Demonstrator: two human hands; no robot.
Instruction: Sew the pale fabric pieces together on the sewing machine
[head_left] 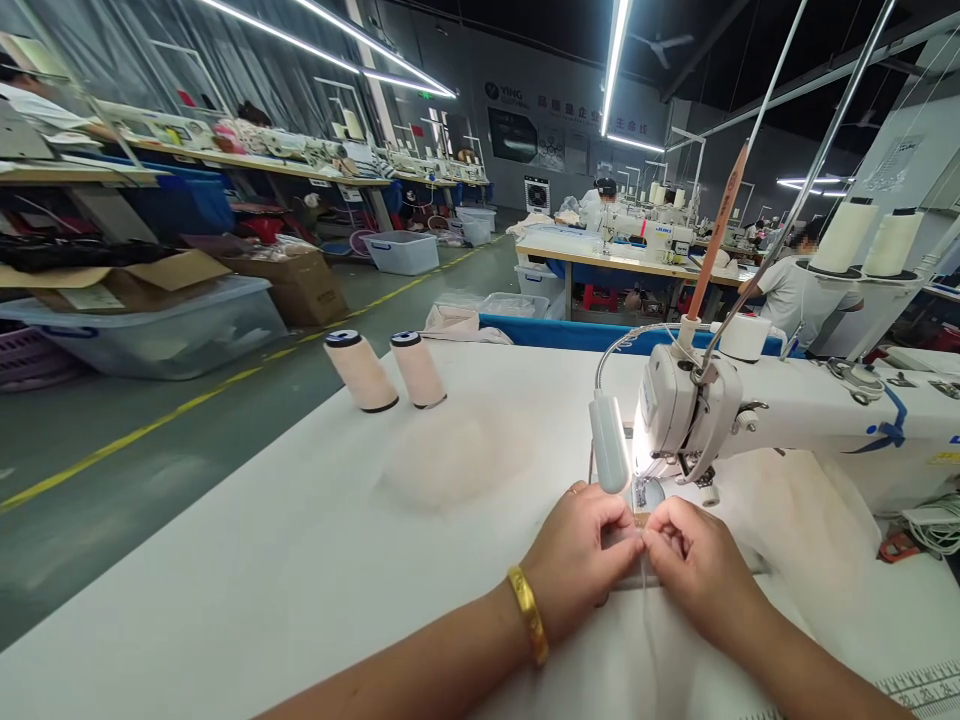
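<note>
A white sewing machine (682, 405) stands on the right of the white table, its small lamp (609, 440) lighting the needle area. Just in front of the presser foot (642, 492), my left hand (581, 545) and my right hand (694, 560) meet with fingertips pinched together. Between them they grip thin, pale sheer fabric (645, 625), which hangs down toward me over the table's front. More of this pale cloth (802, 530) lies under the machine arm at right. The exact edge inside the fingers is mostly covered by the fingertips.
Two pale thread cones (361, 372) stand on the table's far left, behind a bunched sheer piece (457, 455). A ruler (919, 690) lies at bottom right, and orange-handled snips (896, 545) sit near a cable. Other people work at machines beyond.
</note>
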